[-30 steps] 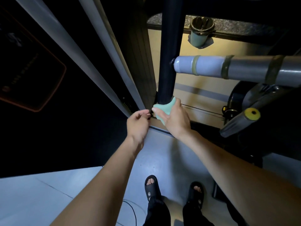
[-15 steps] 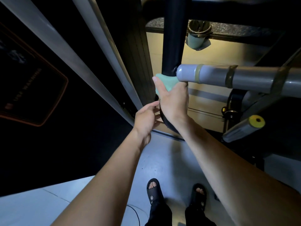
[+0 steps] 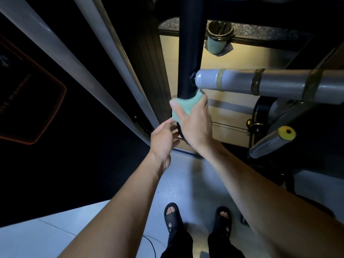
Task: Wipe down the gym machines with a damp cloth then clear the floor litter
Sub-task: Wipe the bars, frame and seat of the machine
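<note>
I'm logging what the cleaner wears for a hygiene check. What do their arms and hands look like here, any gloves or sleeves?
Both arms are bare as far up as the frame shows, with no sleeves in view. The left hand and right hand have no gloves, and no watch, ring or wristband is visible on either.

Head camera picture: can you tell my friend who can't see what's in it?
A person's right hand presses a mint-green cloth against a black upright machine post, just under a grey padded roller bar. The left hand touches the frame below.
</note>
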